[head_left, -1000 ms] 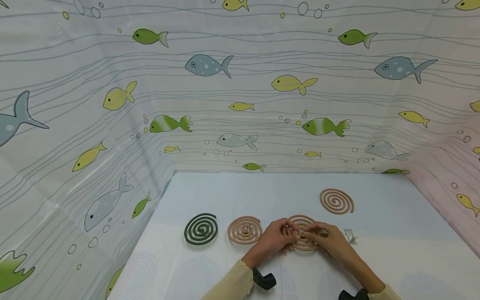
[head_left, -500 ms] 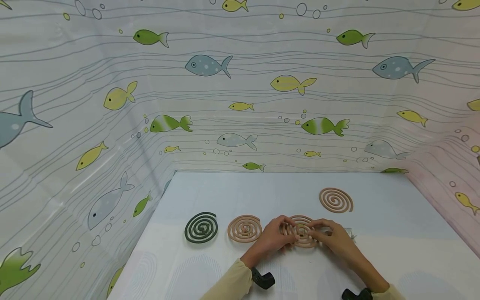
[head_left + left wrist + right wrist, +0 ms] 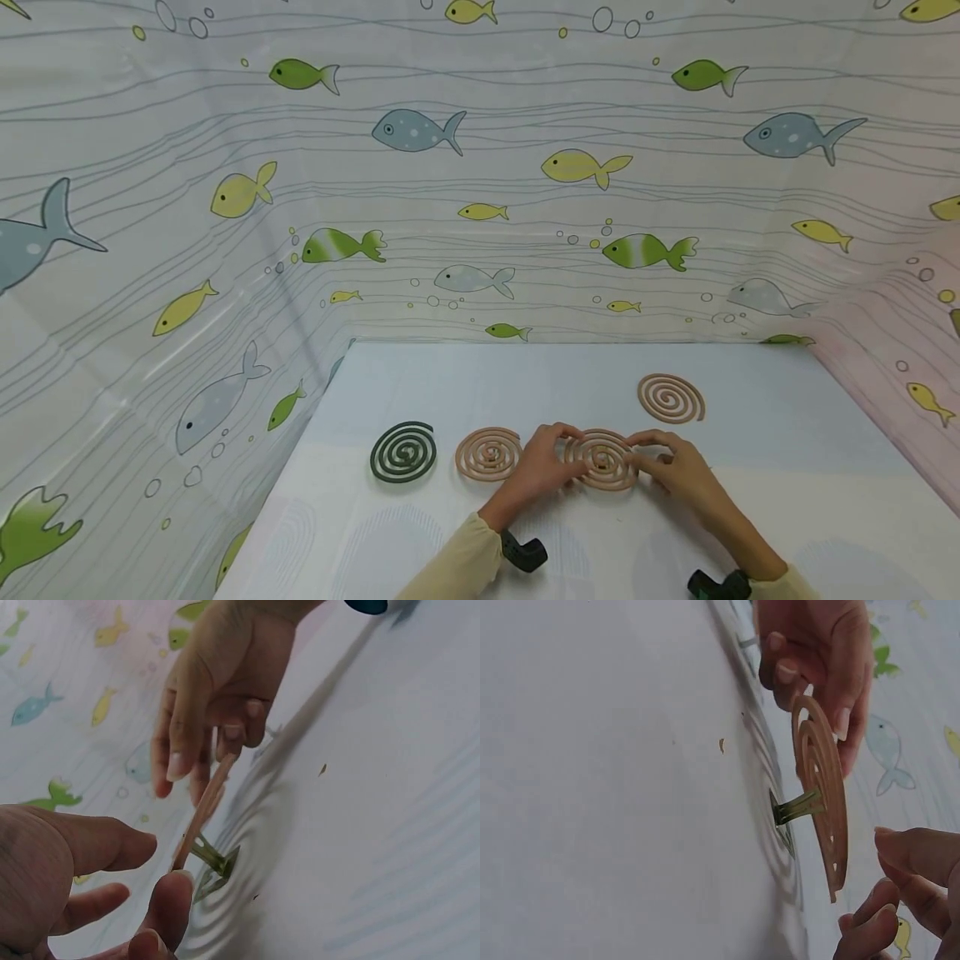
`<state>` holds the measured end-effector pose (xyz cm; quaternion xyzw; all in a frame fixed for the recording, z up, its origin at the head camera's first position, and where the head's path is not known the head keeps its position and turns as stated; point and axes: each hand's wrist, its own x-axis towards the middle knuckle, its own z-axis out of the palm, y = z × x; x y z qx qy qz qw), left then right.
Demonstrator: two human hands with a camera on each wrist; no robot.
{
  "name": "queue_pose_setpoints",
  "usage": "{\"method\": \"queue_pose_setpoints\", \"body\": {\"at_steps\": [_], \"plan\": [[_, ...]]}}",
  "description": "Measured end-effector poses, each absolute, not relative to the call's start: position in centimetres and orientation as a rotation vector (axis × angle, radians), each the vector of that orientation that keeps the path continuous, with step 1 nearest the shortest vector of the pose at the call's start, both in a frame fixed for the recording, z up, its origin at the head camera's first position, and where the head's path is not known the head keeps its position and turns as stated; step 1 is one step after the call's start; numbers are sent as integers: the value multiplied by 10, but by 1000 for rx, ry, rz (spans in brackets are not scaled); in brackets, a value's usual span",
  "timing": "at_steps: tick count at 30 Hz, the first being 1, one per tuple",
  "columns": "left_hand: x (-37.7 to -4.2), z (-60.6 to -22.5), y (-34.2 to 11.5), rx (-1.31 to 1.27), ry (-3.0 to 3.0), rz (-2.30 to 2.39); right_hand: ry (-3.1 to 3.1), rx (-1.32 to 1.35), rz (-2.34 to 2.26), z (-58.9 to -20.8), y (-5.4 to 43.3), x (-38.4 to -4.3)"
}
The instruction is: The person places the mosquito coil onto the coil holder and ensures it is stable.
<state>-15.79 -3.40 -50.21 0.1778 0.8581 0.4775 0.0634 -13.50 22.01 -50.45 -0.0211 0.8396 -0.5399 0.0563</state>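
Note:
A brown mosquito coil (image 3: pixel 601 459) lies level between my two hands. In the right wrist view, the coil (image 3: pixel 823 787) sits raised above the table on a small metal stand (image 3: pixel 795 808). My left hand (image 3: pixel 543 464) is at the coil's left edge, with a fingertip right at the rim and the thumb lifted off. My right hand (image 3: pixel 681 477) stands at the right edge, thumb and fingers spread around the rim without gripping it. The stand's base (image 3: pixel 219 874) rests on the table under the coil in the left wrist view.
To the left are another brown mosquito coil (image 3: pixel 488 454) and a dark green mosquito coil (image 3: pixel 402 452), both seemingly raised. A further brown coil (image 3: pixel 671 398) lies at the back right of the white table (image 3: pixel 480 379). Fish-patterned sheets (image 3: pixel 405 200) surround the table.
Both hands have drawn apart from the coil's centre out to its left and right edges. The loose metal stand seen earlier on the right is now hidden behind the right hand.

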Motion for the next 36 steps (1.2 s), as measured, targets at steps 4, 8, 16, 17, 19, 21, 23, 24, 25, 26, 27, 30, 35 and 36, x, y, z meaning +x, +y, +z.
{"method": "queue_pose_setpoints", "body": {"at_steps": [4,8,16,17,19,21,23,24,25,26,27,30,35,36], "plan": [[-160,-499,-35,523,2571,1466,2514,-34,-1688,-503,225,-135],[-160,-494,-34,510,2494,1548,2504,-13,-1715,-502,230,-136],[-163,-483,-28,536,2253,1783,2530,27,-1733,-493,236,-137],[-164,-482,-27,542,2255,1788,2536,31,-1733,-492,237,-138],[-167,-479,-24,556,2254,1796,2549,36,-1729,-490,239,-138],[-169,-477,-21,568,2256,1799,2560,42,-1721,-489,241,-139],[-172,-475,-18,586,2245,1799,2564,52,-1722,-487,244,-140],[-173,-474,-16,592,2239,1795,2562,58,-1728,-485,245,-140],[-175,-473,-14,599,2241,1787,2563,61,-1732,-484,247,-140],[-176,-472,-12,601,2247,1777,2563,66,-1739,-483,249,-140],[-178,-470,-10,609,2256,1762,2560,68,-1748,-482,250,-141],[-182,-466,-3,610,2295,1719,2563,71,-1767,-478,255,-142],[-189,-460,7,613,2329,1678,2596,65,-1774,-478,266,-145],[-190,-459,9,615,2330,1671,2607,64,-1772,-478,268,-145]]}}
